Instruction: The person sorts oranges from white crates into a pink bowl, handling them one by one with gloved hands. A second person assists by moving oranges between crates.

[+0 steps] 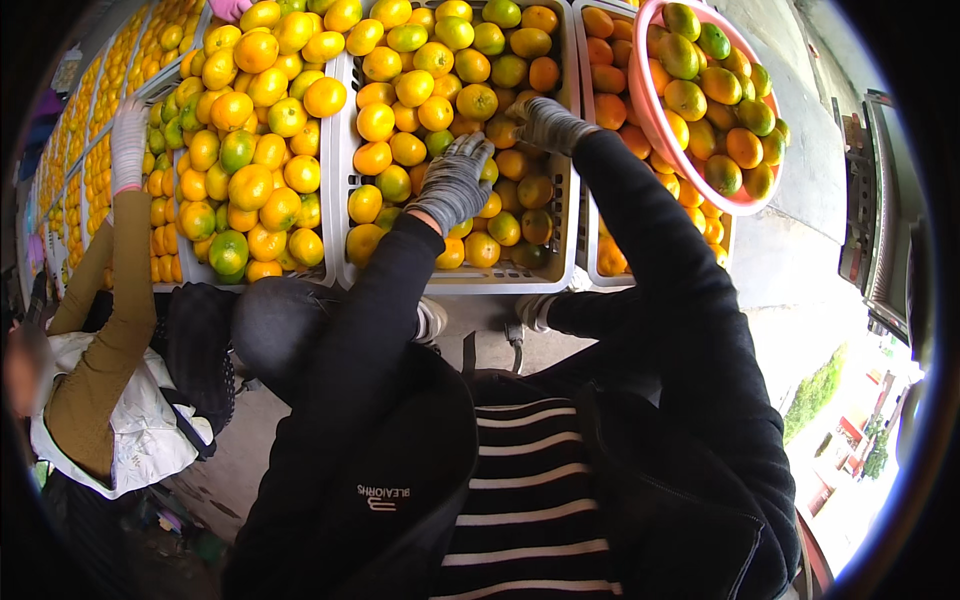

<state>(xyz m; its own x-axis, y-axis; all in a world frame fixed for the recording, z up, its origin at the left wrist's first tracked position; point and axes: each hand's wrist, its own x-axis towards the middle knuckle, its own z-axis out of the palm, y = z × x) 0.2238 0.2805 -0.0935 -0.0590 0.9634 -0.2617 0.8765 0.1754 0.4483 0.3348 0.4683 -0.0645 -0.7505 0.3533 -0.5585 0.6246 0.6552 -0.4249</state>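
In front of me stands a grey plastic crate [567, 225] of yellow, orange and greenish mandarins. My left hand [454, 184], in a grey striped knit glove, lies palm down over the fruit near the crate's middle, its fingers pointing away from me. A greenish mandarin [439, 142] shows beside its fingers. My right hand [551, 124], gloved alike, reaches in over the crate's right side. Its fingers bend down among darker fruit, next to an orange mandarin [501, 130]. Both palms are hidden, so any grip on a fruit cannot be made out.
A pink plastic basin [651, 112] of mandarins sits tilted over the right-hand crate [613, 280]. Another crate [328, 225], heaped high, adjoins on the left, with more crates beyond. A co-worker's gloved hand [129, 146] reaches over crates there; a pink-gloved hand [229, 7] shows at the top.
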